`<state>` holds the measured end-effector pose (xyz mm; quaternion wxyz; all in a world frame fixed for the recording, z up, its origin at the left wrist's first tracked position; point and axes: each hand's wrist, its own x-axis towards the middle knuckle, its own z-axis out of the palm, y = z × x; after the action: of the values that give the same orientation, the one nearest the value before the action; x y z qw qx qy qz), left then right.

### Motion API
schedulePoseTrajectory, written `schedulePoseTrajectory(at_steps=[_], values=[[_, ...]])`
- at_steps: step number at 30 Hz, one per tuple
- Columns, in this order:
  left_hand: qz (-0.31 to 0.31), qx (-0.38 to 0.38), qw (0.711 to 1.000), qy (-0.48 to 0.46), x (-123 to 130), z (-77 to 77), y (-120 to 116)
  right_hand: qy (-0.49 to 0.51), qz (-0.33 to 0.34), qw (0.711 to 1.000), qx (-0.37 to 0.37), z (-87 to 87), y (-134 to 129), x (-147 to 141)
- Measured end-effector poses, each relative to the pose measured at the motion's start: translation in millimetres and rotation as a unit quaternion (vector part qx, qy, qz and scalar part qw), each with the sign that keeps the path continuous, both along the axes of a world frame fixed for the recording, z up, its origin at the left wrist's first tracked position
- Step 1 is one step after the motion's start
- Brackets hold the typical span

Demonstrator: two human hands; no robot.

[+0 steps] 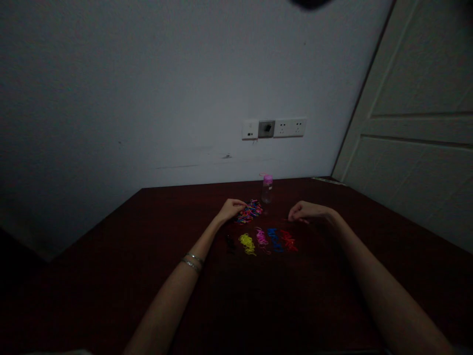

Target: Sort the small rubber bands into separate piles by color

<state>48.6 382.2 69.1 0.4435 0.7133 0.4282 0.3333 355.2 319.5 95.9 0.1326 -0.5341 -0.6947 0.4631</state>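
Note:
Small coloured elastic bands lie in a mixed pile on a dark red table. My left hand reaches the left side of that pile, fingers pinched together at its edge; what is between them is too small to make out. Closer to me, bands sit in a row of single-colour groups: black, yellow, pink, blue and red. Just beyond the red group, my right hand is closed in a pinch, with a faint reddish band at its fingertips.
A clear bottle with a pink cap stands behind the mixed pile. The table meets a pale wall carrying sockets and a switch plate. A light panelled door rises on the right. The light is dim.

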Motion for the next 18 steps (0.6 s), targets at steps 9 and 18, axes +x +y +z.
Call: schedulePoseTrajectory(at_steps=[9,18], values=[[0.117,0.02,0.993,-0.008,-27.7,6.3,14.2,-0.064,0.055,0.989,-0.124,-0.1,-7.2,-8.9],[0.186,0.015,0.981,0.053,-57.9,-1.8,22.3,0.01,-0.013,0.998,-0.061,-6.4,-3.8,-6.0]])
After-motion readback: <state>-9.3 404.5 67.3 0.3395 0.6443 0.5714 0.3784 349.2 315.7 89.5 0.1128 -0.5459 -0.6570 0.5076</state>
